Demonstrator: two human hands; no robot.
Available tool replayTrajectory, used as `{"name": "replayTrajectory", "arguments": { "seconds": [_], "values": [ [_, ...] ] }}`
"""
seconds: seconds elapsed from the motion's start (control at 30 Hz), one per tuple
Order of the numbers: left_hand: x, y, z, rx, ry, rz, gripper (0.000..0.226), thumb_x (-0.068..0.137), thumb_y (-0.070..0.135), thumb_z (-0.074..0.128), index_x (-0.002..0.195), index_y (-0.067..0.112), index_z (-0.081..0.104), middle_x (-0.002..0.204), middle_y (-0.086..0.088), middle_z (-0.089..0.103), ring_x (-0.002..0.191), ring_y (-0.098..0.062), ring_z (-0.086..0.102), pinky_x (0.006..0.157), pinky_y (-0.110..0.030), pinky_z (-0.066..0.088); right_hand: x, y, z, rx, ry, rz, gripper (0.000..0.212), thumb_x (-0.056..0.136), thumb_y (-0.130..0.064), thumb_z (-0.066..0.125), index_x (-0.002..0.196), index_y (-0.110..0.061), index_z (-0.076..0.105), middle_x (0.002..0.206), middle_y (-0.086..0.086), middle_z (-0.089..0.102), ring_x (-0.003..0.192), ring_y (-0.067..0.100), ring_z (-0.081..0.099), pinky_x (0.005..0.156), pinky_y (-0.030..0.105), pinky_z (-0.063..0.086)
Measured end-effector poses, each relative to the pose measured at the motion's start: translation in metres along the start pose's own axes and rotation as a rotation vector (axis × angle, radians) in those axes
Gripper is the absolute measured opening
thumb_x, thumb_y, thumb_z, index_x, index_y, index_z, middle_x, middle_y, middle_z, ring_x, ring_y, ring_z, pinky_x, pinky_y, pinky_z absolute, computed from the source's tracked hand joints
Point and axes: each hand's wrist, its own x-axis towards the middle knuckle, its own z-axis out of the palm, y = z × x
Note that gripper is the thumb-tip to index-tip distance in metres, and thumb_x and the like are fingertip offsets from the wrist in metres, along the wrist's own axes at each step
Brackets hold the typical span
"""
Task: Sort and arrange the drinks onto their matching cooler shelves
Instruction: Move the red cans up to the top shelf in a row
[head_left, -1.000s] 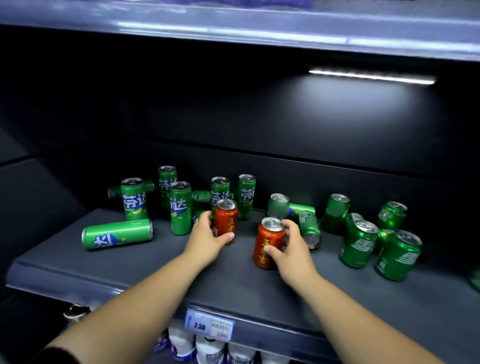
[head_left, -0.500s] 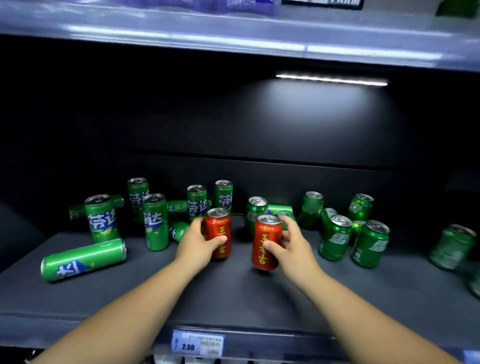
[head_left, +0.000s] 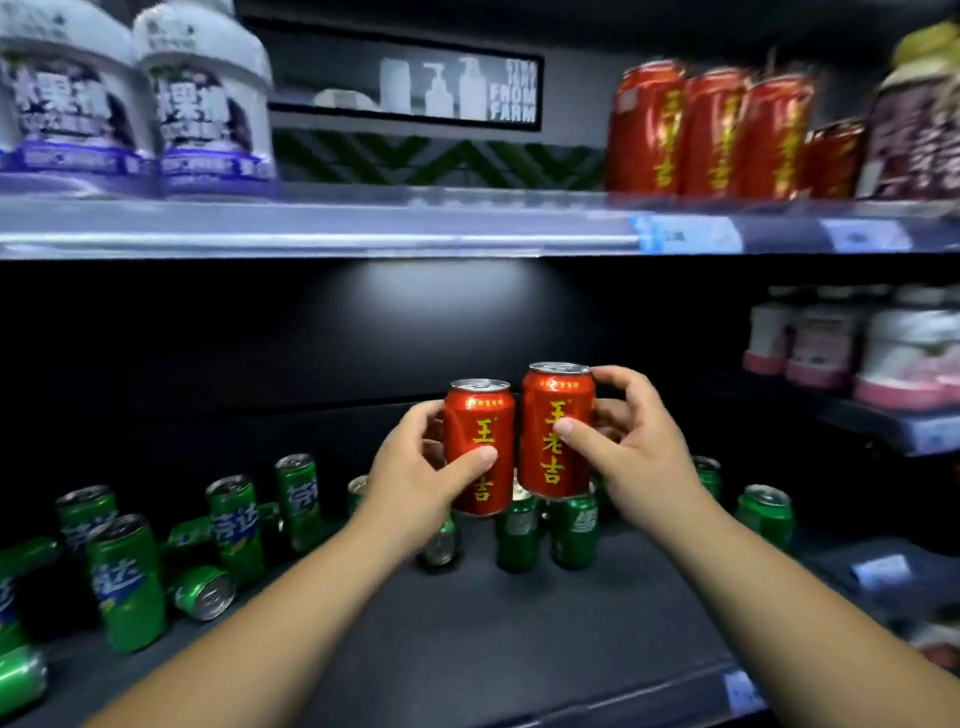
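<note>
"王老吉" on two red cans (head_left: 480, 447); "FROM FARM" on back sign (head_left: 511, 101)

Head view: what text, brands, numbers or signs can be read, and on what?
"王老吉": right red can, held by the right hand.
"王", "吉": left red can, held by the left hand, thumb over the middle.
"芬达": green cans, lower shelf.
"FROM FARM": sign behind the upper shelf.
Blurred, unreadable: shelved red cans, white bottles, price tags.

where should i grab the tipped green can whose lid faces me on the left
Probably across its body from above, thumb and fingers on opposite sides: the tipped green can lies flat with its lid toward the camera, upright green cans crowding beside it.
</note>
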Motion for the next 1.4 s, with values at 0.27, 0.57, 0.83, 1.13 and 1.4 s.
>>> {"name": "replayTrajectory", "arguments": {
  "seconds": [0.27, 0.57, 0.83, 1.13, 1.4],
  "values": [
    [0.014, 0.118, 0.066, -0.05, -0.033, 0.288, 0.056, 0.062, 0.055, 0.075, 0.112, 0.036, 0.061, 0.106, 0.015, 0.071, 0.094, -0.005, 0.068, 0.084, -0.033, 0.054, 0.007, -0.091, -0.118, 0.014, 0.097, -0.211, 0.055, 0.068, -0.034, 0.089, 0.115, -0.034, 0.058, 0.104, -0.001, 0.077, 0.097, 0.016, 0.074, 0.079, 0.039, 0.06],
    [0.056, 0.204, 0.096, 0.014, 0.143, 0.435, 0.053, 0.062, 0.061, 0.071, 0.109, 0.038, 0.06, 0.103, 0.013, 0.071, 0.095, -0.005, 0.066, 0.087, -0.034, 0.053, 0.053, -0.135, -0.228, -0.053, 0.169, -0.348, 0.052, 0.066, -0.037, 0.08, 0.112, -0.035, 0.057, 0.103, 0.004, 0.077, 0.096, 0.02, 0.074, 0.082, 0.049, 0.061],
    [0.077, 0.242, 0.09, 0.159, 0.399, 0.423, 0.042, 0.084, 0.035, 0.073, 0.121, 0.028, 0.054, 0.107, 0.013, 0.062, 0.097, -0.002, 0.059, 0.075, -0.022, 0.047, 0.129, -0.144, -0.272, -0.122, 0.163, -0.369, 0.039, 0.085, -0.027, 0.08, 0.111, -0.038, 0.053, 0.112, 0.002, 0.068, 0.099, 0.02, 0.07, 0.075, 0.035, 0.059],
    [0.109, 0.255, 0.077, 0.231, 0.498, 0.287, 0.059, 0.088, 0.036, 0.071, 0.139, 0.018, 0.048, 0.126, -0.001, 0.059, 0.112, -0.02, 0.057, 0.085, -0.032, 0.049, 0.193, -0.145, -0.273, -0.129, 0.19, -0.304, 0.04, 0.089, -0.023, 0.077, 0.114, -0.032, 0.046, 0.108, -0.003, 0.064, 0.094, 0.016, 0.066, 0.078, 0.042, 0.06],
    [0.135, 0.255, 0.082, 0.42, 0.469, 0.198, 0.059, 0.086, 0.04, 0.073, 0.136, 0.019, 0.049, 0.12, -0.001, 0.059, 0.109, -0.021, 0.058, 0.091, -0.041, 0.052, 0.215, -0.119, -0.263, -0.163, 0.211, -0.192, 0.04, 0.089, -0.038, 0.073, 0.117, -0.037, 0.045, 0.113, -0.004, 0.062, 0.1, 0.022, 0.066, 0.088, 0.051, 0.058]
  ]
}}
